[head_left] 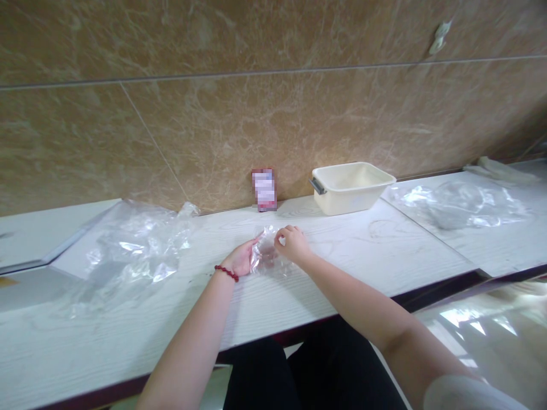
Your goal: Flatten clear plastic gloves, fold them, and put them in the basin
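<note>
Your left hand [241, 259] is clamped on the left edge of the clear plastic bag [270, 259], apparently to steady it over the worktop [265, 310]. Your right hand [294, 245] curls at the bag's upper right; whether its fingers grip film, you cannot tell. The bag lies between both hands. The cream basin [348, 200] stands beyond, presumably for easy reach.

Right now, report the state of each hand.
Left hand: holding a clear plastic bag by its left side.
Right hand: curled at the same bag; whether it grips cannot be told.
</note>
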Demonstrator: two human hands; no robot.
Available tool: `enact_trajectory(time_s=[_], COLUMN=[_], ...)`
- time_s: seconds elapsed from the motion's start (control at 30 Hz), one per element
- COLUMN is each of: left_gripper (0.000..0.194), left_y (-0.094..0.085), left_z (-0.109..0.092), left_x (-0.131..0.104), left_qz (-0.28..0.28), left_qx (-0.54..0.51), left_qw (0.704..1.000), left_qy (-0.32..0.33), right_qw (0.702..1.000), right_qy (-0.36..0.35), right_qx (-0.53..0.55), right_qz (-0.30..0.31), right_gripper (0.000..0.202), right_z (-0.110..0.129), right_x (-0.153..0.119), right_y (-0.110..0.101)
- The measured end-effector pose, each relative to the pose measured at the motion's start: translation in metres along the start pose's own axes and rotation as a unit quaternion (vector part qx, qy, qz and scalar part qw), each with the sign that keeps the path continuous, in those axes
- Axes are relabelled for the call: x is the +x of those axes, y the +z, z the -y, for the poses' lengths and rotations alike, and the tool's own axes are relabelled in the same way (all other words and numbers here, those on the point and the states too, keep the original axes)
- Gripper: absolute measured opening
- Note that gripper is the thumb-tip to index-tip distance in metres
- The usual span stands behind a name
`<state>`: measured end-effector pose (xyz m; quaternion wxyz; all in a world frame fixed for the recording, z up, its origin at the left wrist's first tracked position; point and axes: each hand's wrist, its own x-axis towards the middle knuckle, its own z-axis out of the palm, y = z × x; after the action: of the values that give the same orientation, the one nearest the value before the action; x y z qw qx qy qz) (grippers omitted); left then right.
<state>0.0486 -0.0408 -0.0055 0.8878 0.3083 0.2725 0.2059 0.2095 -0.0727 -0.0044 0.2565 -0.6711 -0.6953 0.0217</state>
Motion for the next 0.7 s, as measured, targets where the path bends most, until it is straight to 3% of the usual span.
enact_trajectory(time_s=[0.23,0.53,0.7], left_gripper=[0.034,0.045,0.046], left_y=[0.002,-0.001,-0.001], left_z=[-0.001,-0.002,-0.002], left_x=[-0.003,-0.004,-0.004], left_qz=[-0.03,-0.026,-0.027], left_qx=[0.016,0.015,0.016], left_qw=[0.999,0.999,0.999], left_qy=[0.011,0.021,0.021], right_qw=[0.995,0.98,0.98], right_qy=[0.035,0.117,0.122], right_qx=[0.095,0.153,0.137], right_qz=[-0.011,0.043,0.072], right_gripper=[0.014,0.02,0.019], right_z=[-0.026,-0.035,-0.041], right_x=[0.019,0.025,0.027], right_y=[0.001,0.004,0.005])
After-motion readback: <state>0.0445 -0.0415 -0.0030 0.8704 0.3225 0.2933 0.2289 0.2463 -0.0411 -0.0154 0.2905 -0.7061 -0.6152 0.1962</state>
